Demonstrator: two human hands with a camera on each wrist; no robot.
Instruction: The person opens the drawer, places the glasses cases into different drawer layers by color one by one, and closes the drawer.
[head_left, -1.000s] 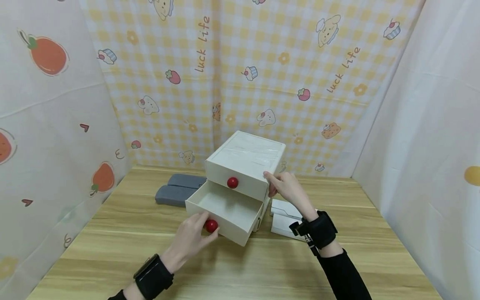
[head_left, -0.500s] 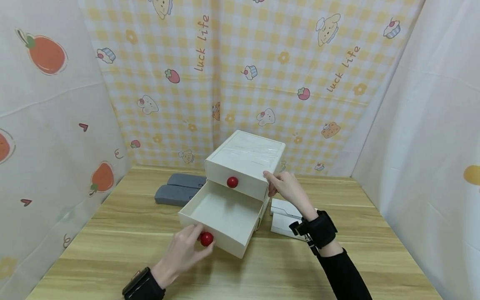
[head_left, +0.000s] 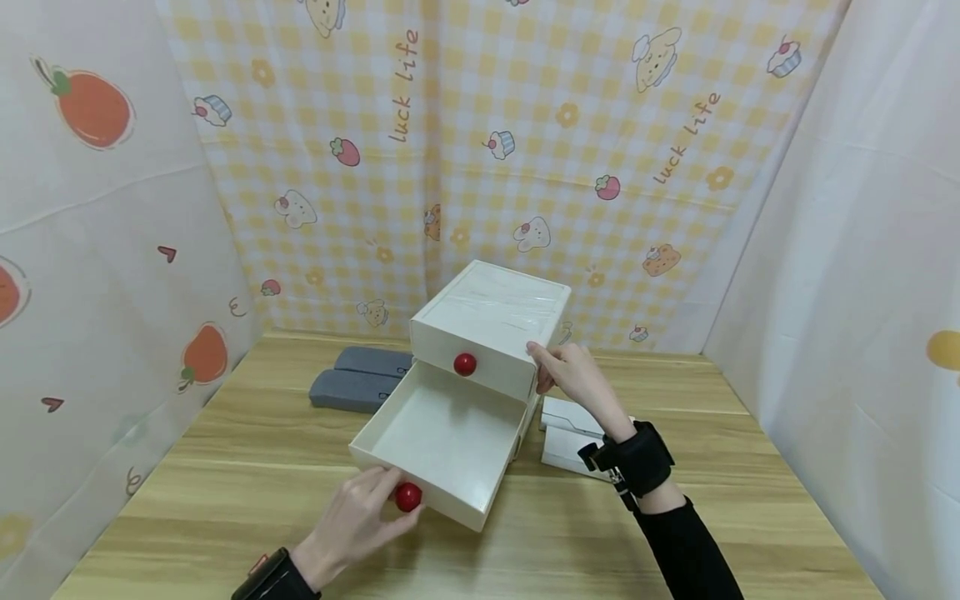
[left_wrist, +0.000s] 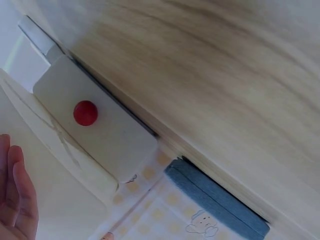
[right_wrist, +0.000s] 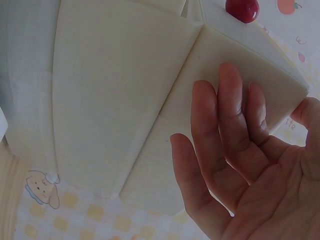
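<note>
A white drawer cabinet [head_left: 495,307] stands on the wooden table. Below its top drawer with a red knob [head_left: 465,364], an empty white drawer [head_left: 438,425] is pulled far out. My left hand [head_left: 352,517] pinches this drawer's red knob [head_left: 408,497] between thumb and fingers. In the left wrist view, those fingers [left_wrist: 22,200] appear at the left edge, near another drawer front [left_wrist: 110,132] with a red knob [left_wrist: 85,113]. My right hand [head_left: 573,375] rests at the cabinet's upper right front corner. Its fingers [right_wrist: 230,110] lie along the side wall, the thumb at the top edge.
Two grey cases [head_left: 352,390] lie to the cabinet's left. To the right, white boxy items [head_left: 570,446] sit partly behind my right wrist. Printed curtains [head_left: 480,183] enclose the table [head_left: 225,467] at the back and sides.
My left hand has drawn the drawer further out, toward me and slightly left, by its knob. The right hand has stayed at the cabinet's corner, and the cabinet has not moved.
</note>
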